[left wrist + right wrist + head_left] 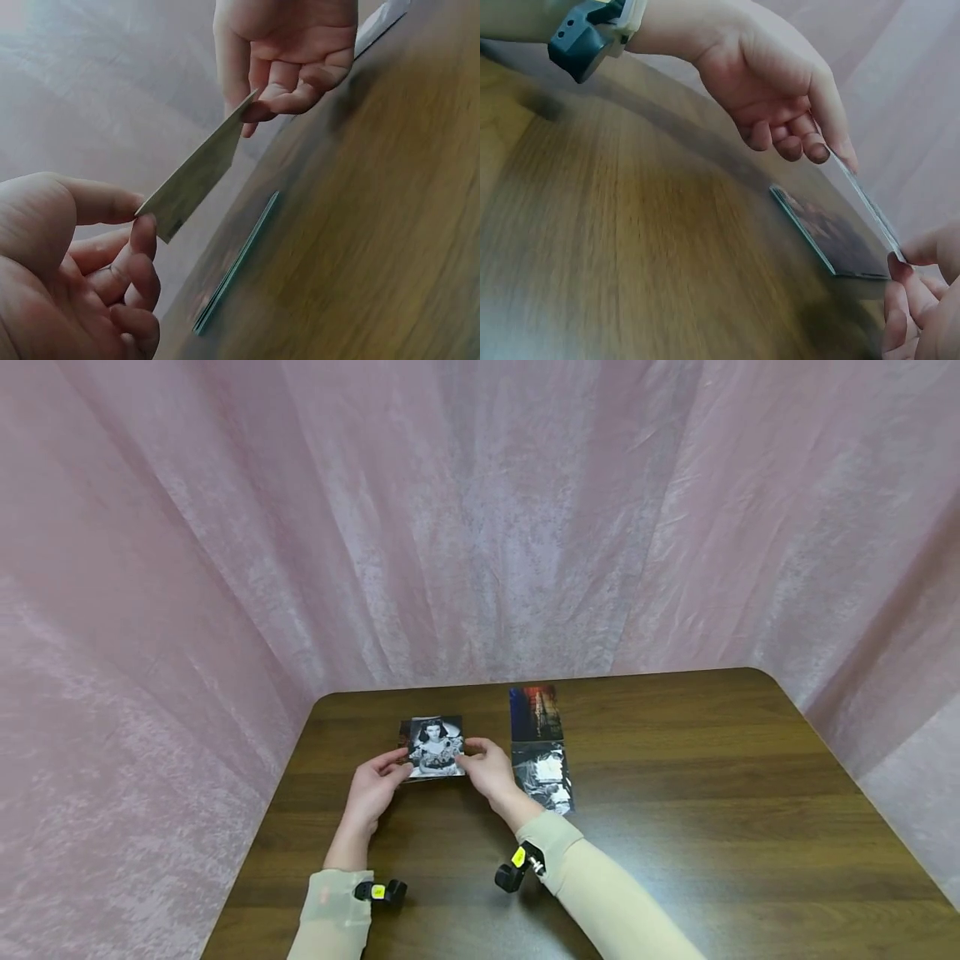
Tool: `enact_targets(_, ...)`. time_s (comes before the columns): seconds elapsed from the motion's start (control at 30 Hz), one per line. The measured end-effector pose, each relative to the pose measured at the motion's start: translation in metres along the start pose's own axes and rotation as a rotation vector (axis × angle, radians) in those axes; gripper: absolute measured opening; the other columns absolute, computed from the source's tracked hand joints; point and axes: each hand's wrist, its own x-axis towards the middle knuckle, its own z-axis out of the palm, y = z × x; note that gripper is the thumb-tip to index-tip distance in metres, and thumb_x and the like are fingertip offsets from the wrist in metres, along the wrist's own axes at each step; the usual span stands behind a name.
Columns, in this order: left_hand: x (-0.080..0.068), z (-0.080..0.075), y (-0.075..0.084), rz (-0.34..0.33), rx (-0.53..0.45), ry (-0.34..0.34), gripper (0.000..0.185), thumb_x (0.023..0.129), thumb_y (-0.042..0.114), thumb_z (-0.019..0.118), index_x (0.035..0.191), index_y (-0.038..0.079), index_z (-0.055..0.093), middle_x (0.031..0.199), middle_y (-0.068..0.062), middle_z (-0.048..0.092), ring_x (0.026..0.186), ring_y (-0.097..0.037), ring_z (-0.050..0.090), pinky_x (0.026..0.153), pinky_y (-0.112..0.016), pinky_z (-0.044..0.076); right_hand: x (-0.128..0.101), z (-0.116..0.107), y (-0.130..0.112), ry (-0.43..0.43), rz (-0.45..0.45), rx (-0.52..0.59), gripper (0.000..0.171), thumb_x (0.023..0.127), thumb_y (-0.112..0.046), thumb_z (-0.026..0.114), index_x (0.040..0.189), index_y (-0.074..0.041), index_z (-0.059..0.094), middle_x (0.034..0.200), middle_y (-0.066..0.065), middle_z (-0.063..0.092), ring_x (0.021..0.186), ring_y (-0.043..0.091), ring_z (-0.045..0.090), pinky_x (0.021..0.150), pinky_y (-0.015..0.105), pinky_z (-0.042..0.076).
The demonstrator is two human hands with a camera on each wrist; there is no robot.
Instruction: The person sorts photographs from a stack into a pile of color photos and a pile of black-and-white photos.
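Observation:
A black-and-white photo card showing a person in a dress is held between both hands, raised above the table. My left hand pinches its left edge between thumb and fingers. At the opposite edge, my right hand pinches it the same way. The left wrist view shows the card's pale back, tilted. Beneath it, a thin stack of cards lies on the table, its top picture dark and reddish; in the head view the raised card covers most of it.
Right of the hands, a blue, red and orange picture card lies above a glossy black-and-white card, which the right forearm partly overlaps. Both lie on the brown wooden table. Pink curtains hang behind and at the sides.

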Motion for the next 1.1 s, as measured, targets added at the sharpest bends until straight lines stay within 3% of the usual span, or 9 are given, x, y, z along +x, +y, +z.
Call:
enact_targets(0.23, -0.003, 0.018, 0.013, 0.043, -0.018, -0.031, 0.036, 0.102, 0.012, 0.072, 0.135, 0.001, 0.072, 0.096, -0.007, 0.073, 0.088, -0.023, 0.061, 0.074, -0.028, 0.048, -0.003, -0.029, 0.004, -0.052, -0.087, -0.007, 0.046, 0.099, -0.017, 0.075, 0.141, -0.001, 0.067, 0.091, 0.009, 0.076, 0.09, 0.029, 0.069, 0.07, 0.03, 0.046)
enact_targets(0.47, -0.007, 0.039, 0.019, 0.101, -0.022, -0.05, 0.037, 0.101, 0.009, 0.071, 0.136, -0.003, 0.071, 0.095, -0.007, 0.073, 0.088, -0.014, 0.059, 0.076, -0.023, 0.046, -0.014, -0.059, 0.01, -0.033, -0.154, -0.042, 0.04, 0.097, -0.015, 0.076, 0.133, 0.001, 0.072, 0.087, 0.006, 0.075, 0.083, 0.027, 0.067, 0.068, 0.029, 0.046)
enact_targets(0.67, -0.012, 0.059, 0.027, 0.14, -0.038, -0.077, 0.037, 0.099, 0.009, 0.073, 0.133, -0.002, 0.073, 0.09, -0.004, 0.072, 0.086, -0.013, 0.058, 0.077, -0.026, 0.045, -0.027, -0.084, 0.012, -0.018, -0.158, -0.074, 0.041, 0.096, -0.015, 0.077, 0.133, 0.002, 0.072, 0.091, 0.007, 0.077, 0.084, 0.013, 0.067, 0.077, 0.03, 0.049)
enact_targets(0.83, -0.014, 0.076, 0.036, 0.166, -0.051, -0.123, 0.038, 0.097, 0.009, 0.075, 0.134, -0.001, 0.073, 0.087, -0.002, 0.072, 0.081, -0.013, 0.057, 0.074, -0.026, 0.043, -0.031, -0.108, 0.012, -0.026, -0.141, -0.12, 0.039, 0.095, -0.013, 0.077, 0.131, 0.002, 0.073, 0.093, 0.006, 0.078, 0.085, 0.014, 0.067, 0.078, 0.03, 0.05)
enact_targets(1.1, -0.021, 0.096, 0.039, 0.157, -0.038, -0.204, 0.039, 0.099, 0.011, 0.074, 0.136, -0.002, 0.071, 0.089, -0.004, 0.071, 0.078, -0.015, 0.055, 0.07, -0.028, 0.042, -0.032, -0.144, 0.009, -0.145, -0.086, -0.183, 0.055, 0.096, -0.015, 0.078, 0.146, 0.002, 0.062, 0.097, 0.008, 0.079, 0.093, 0.016, 0.07, 0.085, 0.033, 0.051)
